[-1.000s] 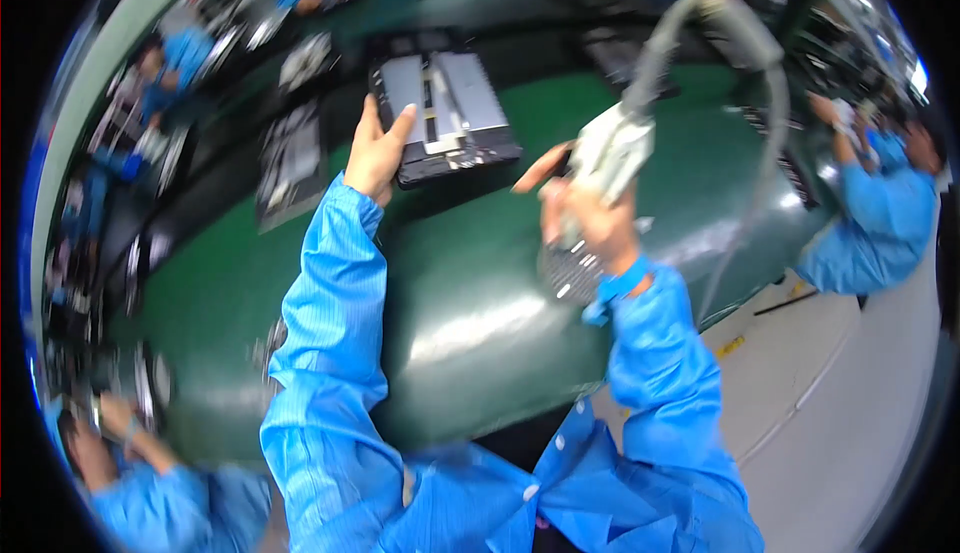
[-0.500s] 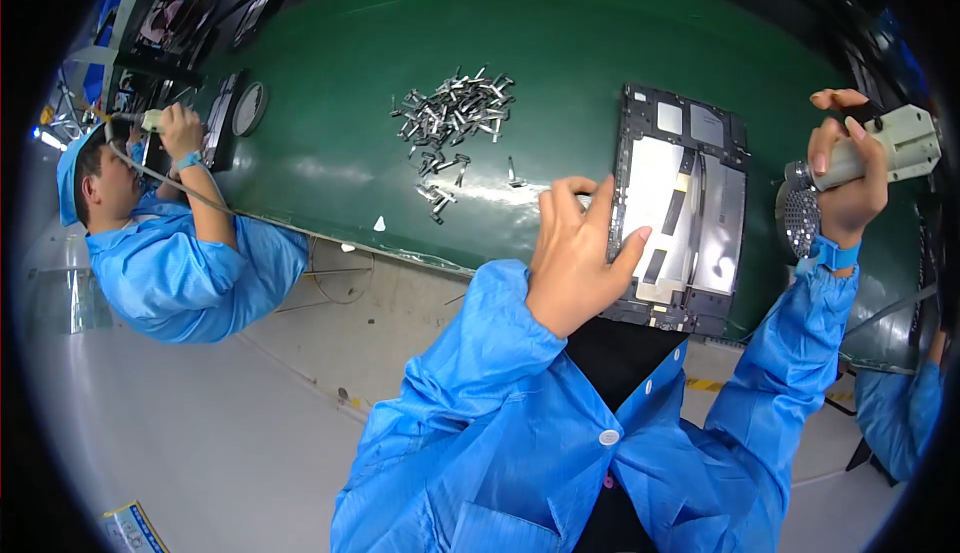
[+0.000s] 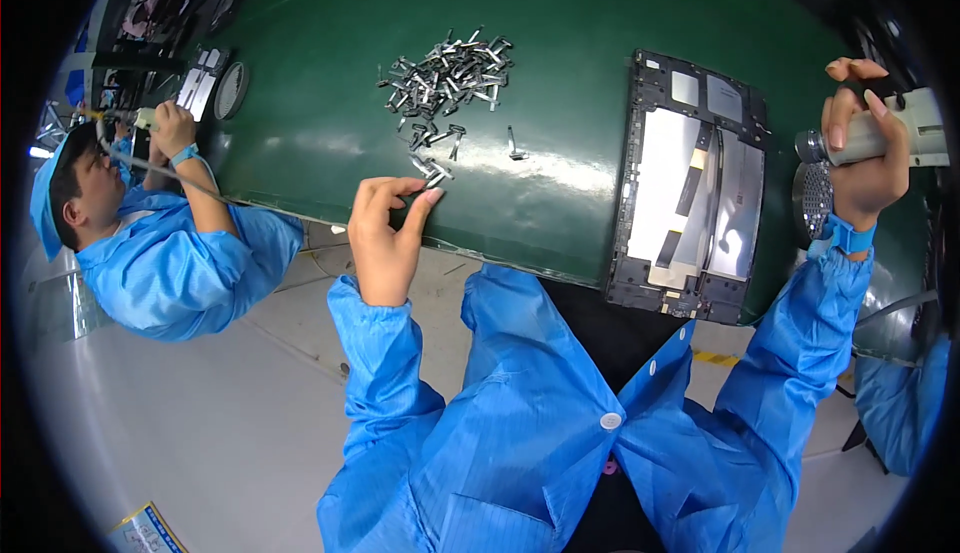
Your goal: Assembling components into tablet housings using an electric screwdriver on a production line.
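Observation:
My left hand (image 3: 385, 238) is at the table's near edge, thumb and forefinger closed in a pinch on one of the small silver-and-black parts (image 3: 432, 170) at the near end of a loose pile (image 3: 450, 75). My right hand (image 3: 872, 168) is wrapped round a pale, cylindrical power tool (image 3: 870, 140), which looks like an electric screwdriver. Its dark tip points left. Between my hands lies an opened tablet (image 3: 672, 173), its silver battery area, black frame and ribbon strips exposed. Neither hand touches it.
A round dish with a speckled, shiny surface (image 3: 812, 198) is partly behind my right wrist. One part (image 3: 515, 143) lies apart from the pile on the green table (image 3: 560, 43). At left a co-worker (image 3: 150, 223) holds a similar tool, near another round dish (image 3: 231, 91).
My left hand has left the tablet's left edge and moved left to the small parts. My right hand still holds the tool, slightly farther right in view. The view has shifted a little.

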Demonstrator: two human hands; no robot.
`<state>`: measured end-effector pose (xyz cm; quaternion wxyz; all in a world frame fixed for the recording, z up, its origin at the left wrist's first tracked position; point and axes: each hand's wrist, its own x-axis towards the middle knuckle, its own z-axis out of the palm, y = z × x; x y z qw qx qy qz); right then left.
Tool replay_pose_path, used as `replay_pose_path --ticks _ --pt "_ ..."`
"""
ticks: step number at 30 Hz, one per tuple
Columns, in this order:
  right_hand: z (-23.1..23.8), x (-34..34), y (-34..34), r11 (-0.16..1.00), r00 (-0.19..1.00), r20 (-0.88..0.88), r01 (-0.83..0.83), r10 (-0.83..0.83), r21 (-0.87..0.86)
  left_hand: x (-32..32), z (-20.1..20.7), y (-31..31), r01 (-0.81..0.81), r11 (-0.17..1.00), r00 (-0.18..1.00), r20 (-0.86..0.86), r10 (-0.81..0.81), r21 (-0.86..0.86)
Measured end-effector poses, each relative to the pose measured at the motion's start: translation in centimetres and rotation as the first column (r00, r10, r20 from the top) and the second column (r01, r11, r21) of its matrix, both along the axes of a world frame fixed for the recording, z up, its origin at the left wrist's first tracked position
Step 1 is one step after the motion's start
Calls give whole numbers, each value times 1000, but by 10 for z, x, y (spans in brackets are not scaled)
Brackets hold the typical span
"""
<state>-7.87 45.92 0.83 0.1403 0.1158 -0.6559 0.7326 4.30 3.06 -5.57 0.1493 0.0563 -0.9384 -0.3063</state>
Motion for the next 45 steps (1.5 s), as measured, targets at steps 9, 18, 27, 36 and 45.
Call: replay_pose_path --ticks 9,18,27,36,45 --pt "12 -6 -29 999 999 -20 42 -42 0 -84 63 -11 159 983 977 -126 -170 -93" --pt "17 -10 -34 997 996 -51 -77 76 -18 -145 71 45 295 764 882 144 -449 574" --pt "39 -27 -79 974 996 -32 -87 82 -209 -208 50 133 460 636 666 233 -709 620" --pt "33 -42 -86 978 998 -17 -70 68 -197 -214 22 131 503 614 622 238 -746 609" --pt "30 -45 -101 986 995 -23 -95 93 -135 -218 20 130 528 570 605 191 -773 630"
